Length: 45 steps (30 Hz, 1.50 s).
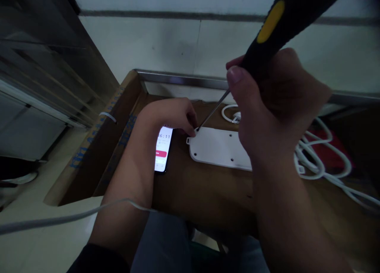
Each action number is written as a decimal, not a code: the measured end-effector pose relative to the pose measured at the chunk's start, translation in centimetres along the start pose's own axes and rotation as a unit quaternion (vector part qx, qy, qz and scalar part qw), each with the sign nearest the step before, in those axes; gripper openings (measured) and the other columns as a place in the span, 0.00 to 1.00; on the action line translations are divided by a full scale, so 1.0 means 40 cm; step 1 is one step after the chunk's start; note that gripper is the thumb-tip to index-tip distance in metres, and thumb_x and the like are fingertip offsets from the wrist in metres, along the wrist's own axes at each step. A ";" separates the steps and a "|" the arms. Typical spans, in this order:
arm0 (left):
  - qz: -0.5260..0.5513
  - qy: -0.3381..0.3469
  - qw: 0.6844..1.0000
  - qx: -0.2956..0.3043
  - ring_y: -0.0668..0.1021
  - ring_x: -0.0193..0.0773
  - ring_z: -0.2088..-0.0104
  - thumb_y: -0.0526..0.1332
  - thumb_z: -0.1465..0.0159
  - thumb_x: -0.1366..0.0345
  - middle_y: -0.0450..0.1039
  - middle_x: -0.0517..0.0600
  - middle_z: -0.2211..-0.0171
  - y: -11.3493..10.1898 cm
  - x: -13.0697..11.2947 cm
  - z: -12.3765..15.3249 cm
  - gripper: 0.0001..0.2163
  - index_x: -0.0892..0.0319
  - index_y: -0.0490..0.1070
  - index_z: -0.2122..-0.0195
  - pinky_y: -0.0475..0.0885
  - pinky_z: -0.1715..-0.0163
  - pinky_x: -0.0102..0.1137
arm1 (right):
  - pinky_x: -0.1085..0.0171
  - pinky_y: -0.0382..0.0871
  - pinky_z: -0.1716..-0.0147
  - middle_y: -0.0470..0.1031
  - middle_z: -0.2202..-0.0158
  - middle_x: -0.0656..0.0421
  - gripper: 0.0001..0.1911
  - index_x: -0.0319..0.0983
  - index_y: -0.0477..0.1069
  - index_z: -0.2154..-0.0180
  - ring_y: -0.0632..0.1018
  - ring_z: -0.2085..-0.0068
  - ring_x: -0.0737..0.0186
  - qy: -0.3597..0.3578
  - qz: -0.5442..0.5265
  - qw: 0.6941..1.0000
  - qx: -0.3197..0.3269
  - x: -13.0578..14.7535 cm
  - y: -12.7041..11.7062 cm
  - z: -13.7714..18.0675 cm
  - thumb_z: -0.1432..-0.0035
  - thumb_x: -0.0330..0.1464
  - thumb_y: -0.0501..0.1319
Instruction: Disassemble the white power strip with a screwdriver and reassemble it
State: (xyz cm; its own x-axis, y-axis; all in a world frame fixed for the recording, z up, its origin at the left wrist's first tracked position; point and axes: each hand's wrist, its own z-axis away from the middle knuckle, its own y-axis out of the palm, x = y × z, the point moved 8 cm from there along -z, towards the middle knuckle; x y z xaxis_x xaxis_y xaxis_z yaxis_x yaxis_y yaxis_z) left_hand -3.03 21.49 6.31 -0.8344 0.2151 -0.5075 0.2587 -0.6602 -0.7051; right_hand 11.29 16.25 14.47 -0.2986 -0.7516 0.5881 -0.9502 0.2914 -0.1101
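My right hand [267, 102] is wrapped round the thick black-and-yellow handle of a screwdriver [213, 111]. The screwdriver slants down to the left, its tip at the far left corner of a white power strip [216, 148]. The strip lies face down, with several dark screw holes in its back. At that same corner, close beside the tip, the fingers of my left hand [181, 116] are curled and pressed together. Whatever they pinch is too small or too hidden to make out. My right hand covers the strip's right end.
A lit phone [162, 150] lies on the brown cardboard surface [202, 193], partly behind my left forearm. White cable coils [314, 158] rest at the right over something red [332, 148]. A raised cardboard side [103, 142] bounds the left, and a tiled wall [166, 43] stands behind.
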 end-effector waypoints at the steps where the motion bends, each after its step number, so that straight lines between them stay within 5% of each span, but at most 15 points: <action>1: -0.001 -0.003 1.000 0.000 0.82 0.40 0.63 0.72 0.41 0.63 0.85 0.50 0.64 0.000 -0.001 0.001 0.11 0.59 0.85 0.58 0.70 0.62 0.30 | 0.65 0.68 0.68 0.75 0.64 0.59 0.10 0.41 0.82 0.59 0.74 0.66 0.71 0.001 0.006 1.000 0.000 -0.001 0.000 0.000 0.35 0.39 0.67; 45: 0.032 0.015 0.999 -0.014 0.81 0.38 0.67 0.73 0.44 0.65 0.84 0.48 0.69 -0.002 0.006 -0.007 0.11 0.60 0.85 0.59 0.71 0.62 0.28 | 0.65 0.68 0.67 0.74 0.63 0.59 0.08 0.37 0.81 0.57 0.73 0.66 0.74 0.019 -0.012 1.000 0.020 -0.003 0.002 -0.003 0.34 0.35 0.67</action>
State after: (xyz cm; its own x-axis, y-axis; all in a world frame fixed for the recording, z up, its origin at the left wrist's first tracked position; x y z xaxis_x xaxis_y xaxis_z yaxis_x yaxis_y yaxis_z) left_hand -3.12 21.81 6.11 -0.8004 0.1955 -0.5667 0.3249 -0.6531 -0.6841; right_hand 11.27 16.43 14.51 -0.2736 -0.7345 0.6210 -0.9598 0.2501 -0.1270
